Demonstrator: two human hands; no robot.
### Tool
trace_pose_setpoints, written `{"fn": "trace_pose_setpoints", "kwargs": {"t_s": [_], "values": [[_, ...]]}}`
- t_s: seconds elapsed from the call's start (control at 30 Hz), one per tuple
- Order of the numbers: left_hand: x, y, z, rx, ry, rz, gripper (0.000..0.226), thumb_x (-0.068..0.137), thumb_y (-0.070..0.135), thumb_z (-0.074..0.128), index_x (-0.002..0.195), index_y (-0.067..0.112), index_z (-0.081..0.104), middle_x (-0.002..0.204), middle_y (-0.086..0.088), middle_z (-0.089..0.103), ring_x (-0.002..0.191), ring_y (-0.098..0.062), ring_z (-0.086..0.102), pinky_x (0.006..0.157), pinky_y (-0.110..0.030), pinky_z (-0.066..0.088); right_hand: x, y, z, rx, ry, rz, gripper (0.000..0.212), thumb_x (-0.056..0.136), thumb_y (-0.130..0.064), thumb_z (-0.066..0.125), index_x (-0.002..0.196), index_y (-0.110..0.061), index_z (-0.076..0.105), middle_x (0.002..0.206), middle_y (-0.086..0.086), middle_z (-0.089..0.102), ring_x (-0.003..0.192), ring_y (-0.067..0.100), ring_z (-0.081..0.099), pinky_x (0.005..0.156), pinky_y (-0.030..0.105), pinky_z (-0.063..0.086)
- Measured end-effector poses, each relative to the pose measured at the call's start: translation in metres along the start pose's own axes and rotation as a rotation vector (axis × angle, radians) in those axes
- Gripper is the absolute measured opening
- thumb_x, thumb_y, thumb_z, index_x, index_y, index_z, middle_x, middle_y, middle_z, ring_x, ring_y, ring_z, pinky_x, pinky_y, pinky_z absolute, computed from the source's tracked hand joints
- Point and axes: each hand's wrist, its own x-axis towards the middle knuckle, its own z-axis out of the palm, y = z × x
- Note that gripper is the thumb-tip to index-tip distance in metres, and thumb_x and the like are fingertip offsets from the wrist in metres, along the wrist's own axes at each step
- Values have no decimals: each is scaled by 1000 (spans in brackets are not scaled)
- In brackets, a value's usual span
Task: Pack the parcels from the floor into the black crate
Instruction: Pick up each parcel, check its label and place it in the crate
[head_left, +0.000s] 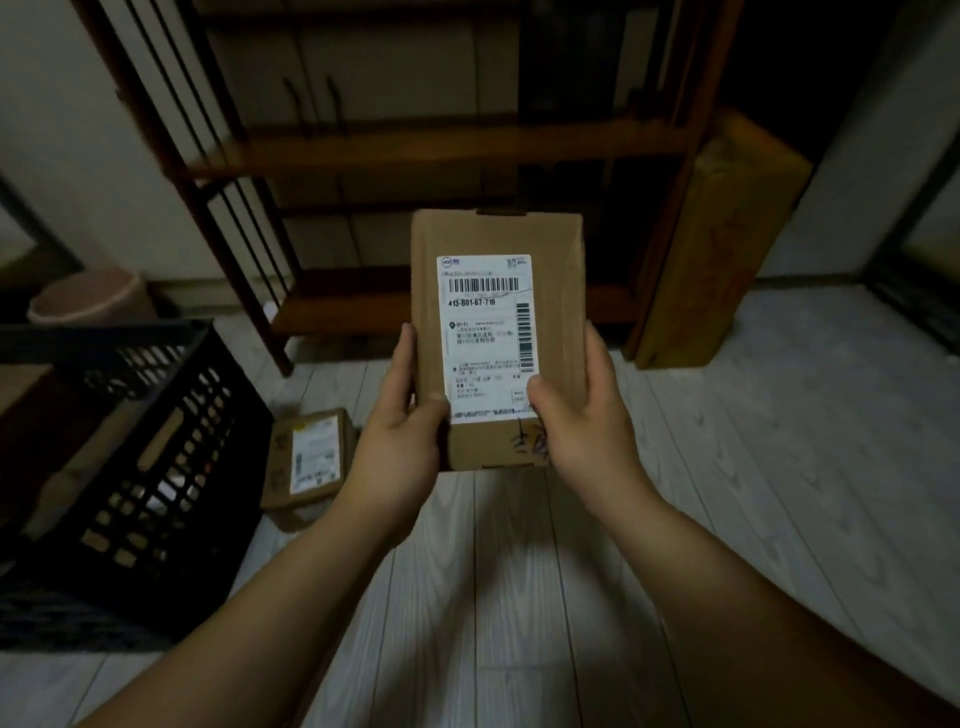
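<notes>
I hold a flat brown cardboard parcel (496, 234) with a white shipping label upright in the air at the middle of the view. My left hand (402, 421) grips its lower left edge, thumb on the front. My right hand (582, 415) grips the lower right edge, thumb on the label. The black crate (171, 415) stands on the floor at the left, with cardboard showing inside it. A second small labelled parcel (309, 457) lies on the floor beside the crate's right side.
A dark wooden shelf unit (441, 145) stands against the wall behind the held parcel. A tall brown carton (722, 244) leans at its right. A pink bin (88, 296) sits behind the crate. The floor is pale wood planks (727, 493).
</notes>
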Motion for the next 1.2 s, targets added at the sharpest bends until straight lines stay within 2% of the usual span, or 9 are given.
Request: {"fn": "trace_pose_setpoints", "kwargs": {"t_s": [0.1, 0.3, 0.5, 0.6, 0.73, 0.83, 0.97, 1.1, 1.2], "values": [[-1, 14, 1, -25, -10, 94, 64, 97, 14, 43, 142, 52, 16, 114, 24, 60, 90, -1, 68, 73, -34, 57, -1, -18, -2, 23, 44, -109, 65, 93, -26, 57, 146, -42, 23, 128, -16, 53, 111, 1, 55, 83, 15, 49], [0, 30, 3, -84, 2, 210, 60, 97, 10, 41, 139, 51, 26, 121, 22, 57, 96, 5, 65, 68, -15, 54, -2, -34, 0, 35, 120, -225, 68, 92, -25, 58, 148, -39, 21, 137, -10, 47, 121, 6, 50, 94, 22, 46], [-4, 34, 0, -72, 27, 233, 61, 97, 8, 40, 127, 60, 28, 131, 18, 53, 102, 4, 62, 75, -16, 55, -5, -39, 3, 16, 127, -220, 70, 91, -28, 59, 147, -43, 19, 138, -8, 45, 121, 5, 49, 93, 22, 48], [-7, 44, -4, -61, 38, 223, 61, 97, 7, 40, 131, 55, 26, 117, 31, 53, 97, 9, 62, 71, -14, 54, -6, -47, 8, 7, 105, -210, 70, 92, -27, 58, 148, -43, 18, 137, -10, 45, 119, 4, 50, 87, 16, 46], [-11, 79, -11, -43, 80, 85, 56, 96, 11, 43, 124, 59, 30, 124, 20, 55, 101, -3, 63, 70, -17, 56, -12, -72, 14, 11, 50, -74, 70, 92, -34, 54, 136, -66, 10, 139, -15, 41, 122, 7, 49, 93, 38, 52], [-12, 127, -8, -13, 115, 5, 51, 96, 14, 45, 128, 51, 31, 126, 14, 55, 100, -3, 60, 68, -17, 52, -6, -121, 9, 36, 40, 38, 68, 93, -36, 51, 128, -75, 7, 140, -15, 38, 120, 8, 49, 88, 31, 53], [-15, 230, -2, 64, 134, -6, 33, 95, 15, 45, 110, 44, 40, 118, 8, 61, 89, 3, 64, 58, -11, 50, 6, -228, -9, 25, 19, 64, 64, 96, -33, 46, 140, -61, 9, 138, -17, 39, 111, -1, 51, 77, 15, 48], [-28, 358, 0, 102, 45, -30, 47, 94, 24, 50, 114, 64, 35, 119, 29, 53, 101, 8, 57, 71, -8, 50, 8, -355, -20, -4, 44, 51, 66, 96, -33, 47, 141, -59, 7, 145, -15, 34, 123, 6, 46, 97, 32, 48], [-50, 453, -5, 101, -32, -86, 60, 93, 26, 53, 133, 59, 23, 120, 28, 52, 106, 3, 56, 84, -20, 51, -3, -453, -27, -18, 30, 63, 66, 97, -31, 46, 142, -57, 6, 147, -13, 33, 124, 7, 45, 95, 30, 49]]}}
